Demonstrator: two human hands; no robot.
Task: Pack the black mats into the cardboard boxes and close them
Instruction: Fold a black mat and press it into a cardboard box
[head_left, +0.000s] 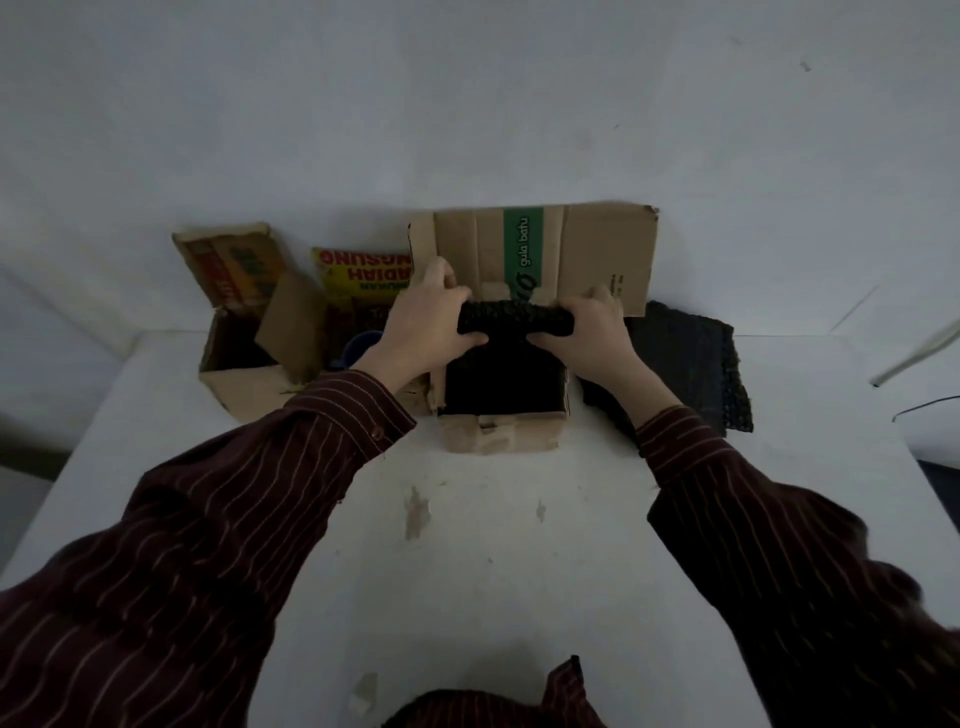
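Striped sleeves (234, 519) forward, left grip (423, 325) and right grip (587, 332) clasp the rolled black mat (511, 317) over a cardboard box (498, 434).

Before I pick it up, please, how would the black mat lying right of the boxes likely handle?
Probably floppy: the loose mat lies limp and rumpled, and the rolled mat curls tightly. Its knobbly open texture suggests light weight and little slipping.

A rolled black mat (514, 318) hangs over the open box (501, 436), rear flap (597, 249) upright, spare mats (691, 364) stacked just right.
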